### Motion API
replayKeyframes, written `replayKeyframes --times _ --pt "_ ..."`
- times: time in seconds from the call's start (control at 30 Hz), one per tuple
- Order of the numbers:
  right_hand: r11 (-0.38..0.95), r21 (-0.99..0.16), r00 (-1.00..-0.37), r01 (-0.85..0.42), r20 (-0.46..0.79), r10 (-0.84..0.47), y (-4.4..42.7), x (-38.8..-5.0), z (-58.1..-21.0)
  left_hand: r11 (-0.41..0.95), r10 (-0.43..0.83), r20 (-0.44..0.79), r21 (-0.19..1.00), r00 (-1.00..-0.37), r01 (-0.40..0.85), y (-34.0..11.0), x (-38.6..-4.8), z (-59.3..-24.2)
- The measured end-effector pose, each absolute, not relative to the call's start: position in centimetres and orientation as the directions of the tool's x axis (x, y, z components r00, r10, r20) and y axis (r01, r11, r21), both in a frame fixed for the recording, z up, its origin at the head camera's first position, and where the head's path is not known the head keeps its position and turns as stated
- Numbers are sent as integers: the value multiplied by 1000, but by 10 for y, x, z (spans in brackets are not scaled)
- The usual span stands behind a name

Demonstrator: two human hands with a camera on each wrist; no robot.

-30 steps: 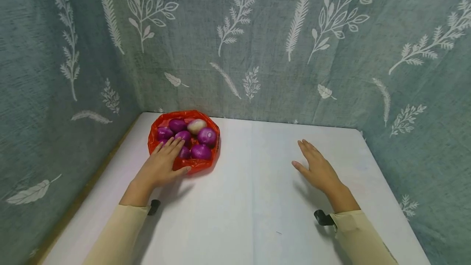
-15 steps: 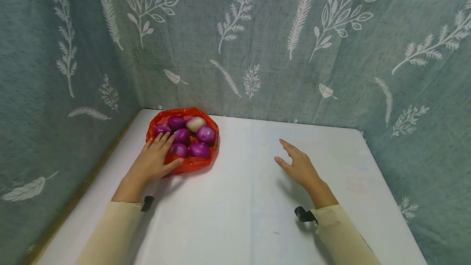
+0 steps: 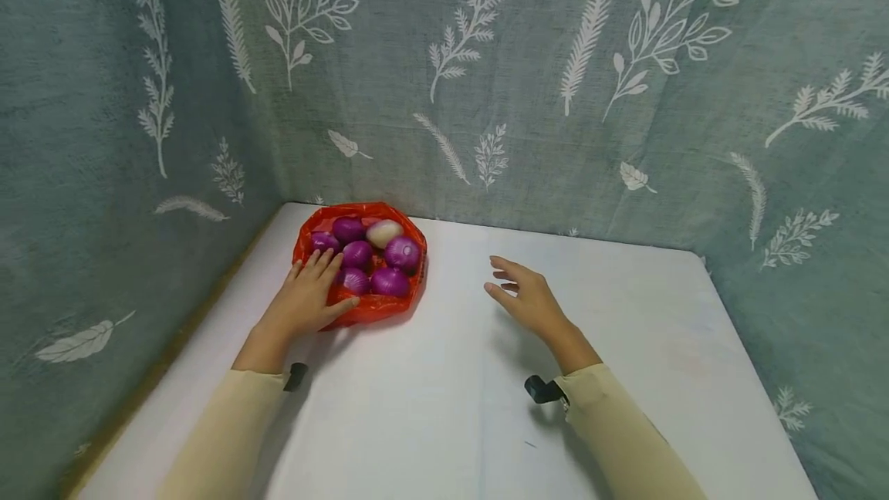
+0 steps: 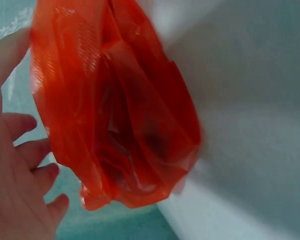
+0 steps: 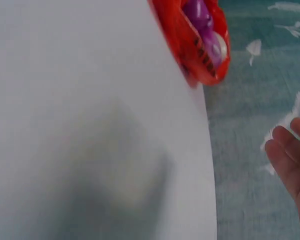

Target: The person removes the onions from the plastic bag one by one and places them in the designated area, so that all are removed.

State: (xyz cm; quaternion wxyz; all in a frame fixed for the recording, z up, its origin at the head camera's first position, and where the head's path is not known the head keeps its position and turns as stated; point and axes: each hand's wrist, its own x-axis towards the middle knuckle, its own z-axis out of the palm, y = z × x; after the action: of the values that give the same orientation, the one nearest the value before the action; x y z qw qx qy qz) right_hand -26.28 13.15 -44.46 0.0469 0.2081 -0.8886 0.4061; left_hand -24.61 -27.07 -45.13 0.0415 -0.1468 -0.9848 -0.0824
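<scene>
A red plastic bag (image 3: 375, 309), its mouth spread wide, sits at the back left of the white table with several purple onions (image 3: 403, 253) and one pale onion (image 3: 384, 234) inside. My left hand (image 3: 302, 303) is spread with straight fingers at the bag's near left rim. The left wrist view has that hand (image 4: 20, 175) beside the bag's crumpled red side (image 4: 135, 110), the fingertips close against it. My right hand (image 3: 528, 295) hovers over the table to the right of the bag, fingers relaxed and slightly bent, holding nothing. In the right wrist view only its fingers (image 5: 290, 155) show at the edge.
The white table (image 3: 417, 407) reaches back to a green cloth (image 3: 389, 60) with white leaf prints, which also hangs along the left and right sides. A small dark mark (image 3: 530, 444) lies near the front. Each sleeve has a black wrist camera (image 3: 544, 390) at its cuff.
My right hand has moved left toward the bag, its fingers bending a little more. My left hand has shifted slightly left along the bag's rim.
</scene>
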Motion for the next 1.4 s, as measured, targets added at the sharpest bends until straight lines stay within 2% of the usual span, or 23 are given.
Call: replayKeyframes --times 0.17,0.47,0.83,1.2,1.4 --pt "527 -755 -912 -390 234 -338 110 -271 -445 942 292 79 148 -953 301 -266 -245 -451" --pt "468 -846 -944 -255 114 -308 68 -286 -454 938 317 80 119 -945 325 -272 -249 -452" --pt "391 -879 -921 -273 121 -371 32 -301 -464 916 378 118 94 -918 389 -274 -251 -456" --pt "425 -862 -910 -276 92 -405 -6 -308 -463 903 399 167 100 -902 418 -284 -253 -464" --pt "545 -789 -926 -283 77 -369 -21 -310 -470 904 390 173 116 -905 412 -282 -253 -463"
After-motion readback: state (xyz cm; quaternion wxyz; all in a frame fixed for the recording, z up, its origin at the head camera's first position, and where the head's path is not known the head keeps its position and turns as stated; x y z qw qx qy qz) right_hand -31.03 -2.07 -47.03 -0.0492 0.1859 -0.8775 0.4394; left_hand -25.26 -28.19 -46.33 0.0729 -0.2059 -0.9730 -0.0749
